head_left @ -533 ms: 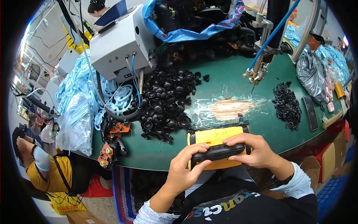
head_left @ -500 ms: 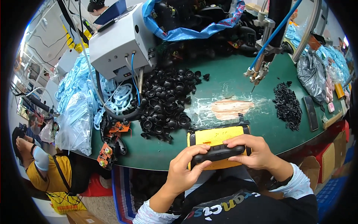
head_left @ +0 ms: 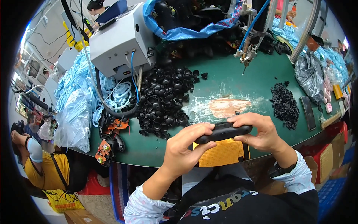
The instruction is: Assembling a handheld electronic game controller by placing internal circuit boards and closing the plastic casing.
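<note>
Above the near edge of the table, my left hand and my right hand grip the two ends of a black game controller. Its narrow edge faces up, and fingers and thumbs pinch it from both sides. Just below it lies a yellow textured pad with black tape along its side, partly covered by the controller and my left hand. Beyond the controller, a worn pale patch shows on the green table.
A heap of black cup-shaped caps lies left, beside a grey machine box. A hanging screwdriver tool points down at back right. Small black parts and a phone lie right. Orange circuit boards sit at left.
Both hands have lifted the controller slightly up and away from me, tilting it, and more of the yellow pad's near part shows. The view has shifted, so the hanging tool appears farther left.
</note>
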The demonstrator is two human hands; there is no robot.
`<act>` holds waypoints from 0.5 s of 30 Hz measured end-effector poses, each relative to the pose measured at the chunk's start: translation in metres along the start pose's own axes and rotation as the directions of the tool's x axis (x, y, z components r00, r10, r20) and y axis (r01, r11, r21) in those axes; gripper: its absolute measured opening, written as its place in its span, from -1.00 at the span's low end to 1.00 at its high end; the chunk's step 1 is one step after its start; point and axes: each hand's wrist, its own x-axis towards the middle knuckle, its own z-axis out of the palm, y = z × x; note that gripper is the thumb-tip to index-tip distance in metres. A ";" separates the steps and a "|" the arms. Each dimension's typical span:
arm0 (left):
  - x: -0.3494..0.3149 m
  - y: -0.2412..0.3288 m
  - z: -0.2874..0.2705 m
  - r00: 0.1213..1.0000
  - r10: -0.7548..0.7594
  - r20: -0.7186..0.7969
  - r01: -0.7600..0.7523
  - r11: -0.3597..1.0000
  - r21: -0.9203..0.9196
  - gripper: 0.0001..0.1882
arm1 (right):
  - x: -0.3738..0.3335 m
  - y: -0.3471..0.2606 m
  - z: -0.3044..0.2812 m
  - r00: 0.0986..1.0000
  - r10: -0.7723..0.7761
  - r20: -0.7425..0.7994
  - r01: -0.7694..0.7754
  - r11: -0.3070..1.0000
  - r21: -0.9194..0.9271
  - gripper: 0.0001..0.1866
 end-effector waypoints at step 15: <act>-0.047 -0.001 0.028 0.965 0.054 0.256 -0.148 0.919 0.366 -0.60 | -0.040 0.000 -0.018 0.981 -0.181 0.067 0.191 0.864 -0.466 -0.69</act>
